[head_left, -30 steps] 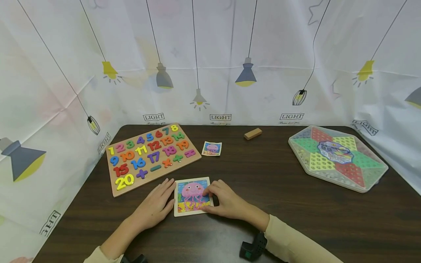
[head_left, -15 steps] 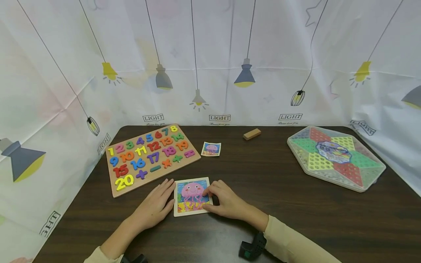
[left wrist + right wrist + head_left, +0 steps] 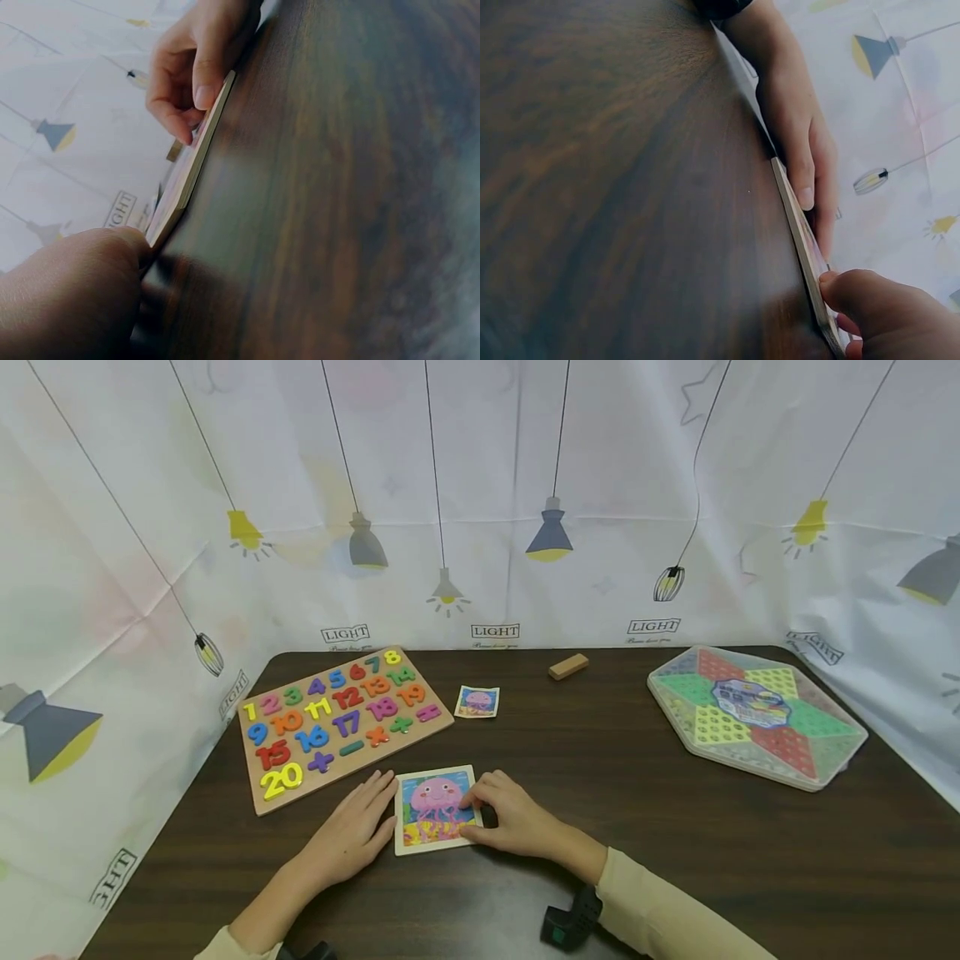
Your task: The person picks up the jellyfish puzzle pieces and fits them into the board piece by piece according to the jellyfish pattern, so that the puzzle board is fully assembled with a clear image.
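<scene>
A square wooden jellyfish puzzle [image 3: 435, 797] in a pale frame lies flat on the dark table, its picture showing a pink jellyfish. Along its left edge my left hand [image 3: 356, 822] rests on the table, fingers straight and touching the frame. At the puzzle's right side, my right hand [image 3: 513, 818] has thumb and forefinger curled onto the picture near the right rim. Those fingertips cover part of the picture, and whether a single piece sits between them is hidden. In the left wrist view the puzzle [image 3: 191, 169] appears edge-on, with the right hand [image 3: 199, 71] over its far end.
Behind the left hand lies a wooden number board [image 3: 337, 727] with colourful numerals. A small jellyfish card [image 3: 477, 702] is behind the puzzle. Farther back is a small wooden block [image 3: 568, 667]. A hexagonal board game box [image 3: 757, 714] lies at the right. A white printed curtain [image 3: 495, 527] hangs behind.
The head view has shifted slightly, so the scene sits a little farther left. Both hands and the puzzle keep their places relative to each other.
</scene>
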Tool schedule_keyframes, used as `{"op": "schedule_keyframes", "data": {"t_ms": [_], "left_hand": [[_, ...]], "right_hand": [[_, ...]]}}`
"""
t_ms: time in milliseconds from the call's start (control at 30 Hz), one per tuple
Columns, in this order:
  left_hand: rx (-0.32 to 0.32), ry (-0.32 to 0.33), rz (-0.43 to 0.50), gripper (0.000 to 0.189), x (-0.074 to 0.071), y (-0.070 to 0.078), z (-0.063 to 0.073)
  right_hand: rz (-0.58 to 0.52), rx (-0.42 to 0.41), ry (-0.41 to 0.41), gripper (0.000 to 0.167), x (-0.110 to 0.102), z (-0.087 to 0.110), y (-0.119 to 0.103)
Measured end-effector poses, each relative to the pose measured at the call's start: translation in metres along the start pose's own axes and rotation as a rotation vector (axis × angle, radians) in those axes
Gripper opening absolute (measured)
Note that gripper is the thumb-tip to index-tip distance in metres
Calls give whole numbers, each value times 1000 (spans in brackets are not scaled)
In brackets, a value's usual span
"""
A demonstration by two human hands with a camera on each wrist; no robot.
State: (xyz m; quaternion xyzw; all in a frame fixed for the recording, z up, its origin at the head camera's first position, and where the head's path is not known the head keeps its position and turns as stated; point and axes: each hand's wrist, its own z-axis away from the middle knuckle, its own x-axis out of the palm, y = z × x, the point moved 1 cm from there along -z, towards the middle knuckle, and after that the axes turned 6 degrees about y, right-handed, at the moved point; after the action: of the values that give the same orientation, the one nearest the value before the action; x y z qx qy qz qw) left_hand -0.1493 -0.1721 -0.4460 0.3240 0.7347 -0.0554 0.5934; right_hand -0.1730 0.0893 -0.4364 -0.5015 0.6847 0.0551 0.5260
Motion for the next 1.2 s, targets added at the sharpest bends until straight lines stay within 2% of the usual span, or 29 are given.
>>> {"op": "schedule_keyframes", "data": {"t_ms": [300,500,667,767,967,1200], "left_hand": [[-48,-22,7,56,1,-7,9],[-31,-17,7,56,-2,-8,9],[-51,-7,7,56,-4,-11,10],[-86,-8,46,57,-4,-12,11],[-125,49,100,59,-9,-16,11],[-128,14,76,69,-16,-15,9]], "right_hand": [[-40,-46,-10,22,6,-3,4],[-62,-67,50,20,6,-5,8],[-88,-66,80,19,6,-9,8],[-95,-55,73,17,8,-9,7],[-90,-36,34,21,9,-13,2],[-77,-4,-3,35,-10,-9,7]]}}
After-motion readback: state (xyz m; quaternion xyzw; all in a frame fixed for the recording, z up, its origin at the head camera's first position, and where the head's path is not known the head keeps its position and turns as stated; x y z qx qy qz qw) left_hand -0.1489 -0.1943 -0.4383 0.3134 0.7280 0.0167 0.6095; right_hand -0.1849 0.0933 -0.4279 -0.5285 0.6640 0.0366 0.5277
